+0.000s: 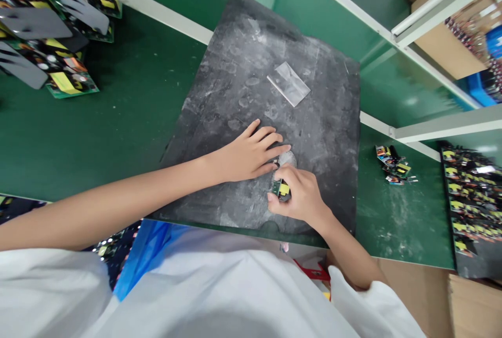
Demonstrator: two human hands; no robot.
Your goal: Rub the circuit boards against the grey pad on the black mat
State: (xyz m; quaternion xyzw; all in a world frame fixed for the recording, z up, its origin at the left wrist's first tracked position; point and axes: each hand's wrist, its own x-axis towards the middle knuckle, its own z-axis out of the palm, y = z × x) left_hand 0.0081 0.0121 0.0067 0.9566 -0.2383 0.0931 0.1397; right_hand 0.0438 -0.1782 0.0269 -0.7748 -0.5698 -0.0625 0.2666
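Observation:
Near the front of a worn black mat (243, 87), my right hand (300, 191) grips a small circuit board (280, 188) with a yellow-wrapped part on it. Thumb and fingers close round the board's sides and hide much of it. My left hand (251, 155) lies palm down on the mat just left of it, fingers spread, with the thumb close to the board. A pale grey worn patch (288, 158) shows beside the right fingers. Farther back on the mat lies a flat, clear rectangular piece (289, 83).
Stacked circuit boards with grey heat sinks (35, 22) stand at the left on the green table (129, 103). A few loose boards (394, 164) lie to the right, beside a black tray of boards (470, 197). White frame bars (439, 126) and shelf boxes (451, 48) rise at the right.

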